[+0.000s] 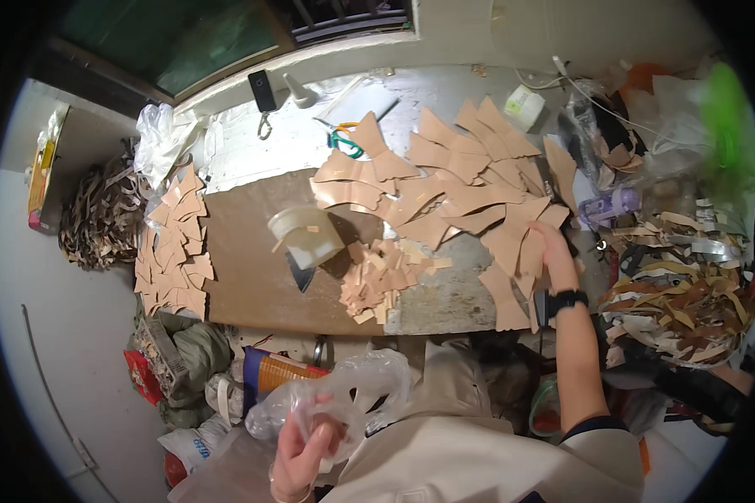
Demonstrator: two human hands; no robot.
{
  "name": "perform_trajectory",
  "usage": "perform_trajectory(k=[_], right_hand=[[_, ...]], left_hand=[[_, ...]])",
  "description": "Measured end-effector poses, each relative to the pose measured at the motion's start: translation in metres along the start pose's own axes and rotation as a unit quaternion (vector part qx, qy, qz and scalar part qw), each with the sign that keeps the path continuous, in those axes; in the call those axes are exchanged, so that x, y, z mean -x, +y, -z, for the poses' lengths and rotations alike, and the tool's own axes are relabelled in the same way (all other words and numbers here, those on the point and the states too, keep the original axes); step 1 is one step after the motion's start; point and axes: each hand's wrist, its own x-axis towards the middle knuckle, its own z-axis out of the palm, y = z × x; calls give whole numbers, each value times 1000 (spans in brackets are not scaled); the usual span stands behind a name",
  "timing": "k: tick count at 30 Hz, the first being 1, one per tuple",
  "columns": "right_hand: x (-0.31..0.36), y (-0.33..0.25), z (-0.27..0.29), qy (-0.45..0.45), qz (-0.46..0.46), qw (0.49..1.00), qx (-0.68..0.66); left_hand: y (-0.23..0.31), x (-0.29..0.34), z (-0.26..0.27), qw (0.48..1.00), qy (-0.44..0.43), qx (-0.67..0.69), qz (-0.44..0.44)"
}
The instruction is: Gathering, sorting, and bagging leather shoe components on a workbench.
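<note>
My left hand [304,448] is closed around a crumpled clear plastic bag [377,377] in front of my lap. On the right of the table, my right hand [552,245] is on the tan leather-like pieces [495,239], its fingers closed on the edge of one cut piece. These flat pieces have curved sides and lie overlapping in a wide pile. Small tan offcuts [382,277] are heaped beside a whitish plastic container [310,236]. A dark pointed blade [299,272] lies by that container. Teal-handled scissors [344,142] rest at the pile's far edge.
More tan pieces [176,247] are stacked along the table's left edge. A phone-like black device [262,90] and a white nozzle-shaped bottle [299,90] stand at the back. Heaped strip scraps [679,310], a purple bottle [610,205] and a blurred green fan [730,117] crowd the right side.
</note>
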Motion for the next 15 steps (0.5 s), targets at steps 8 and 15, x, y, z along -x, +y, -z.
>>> perform_trajectory(k=[8,15], right_hand=[[119,-15,108,-254,-86,959,-96],[240,-68,-5,-746,-142,492,427]], left_hand=[[12,-45,-105,1000,-16,-22,14],[13,-55,-151,984,-66,-161,-24]])
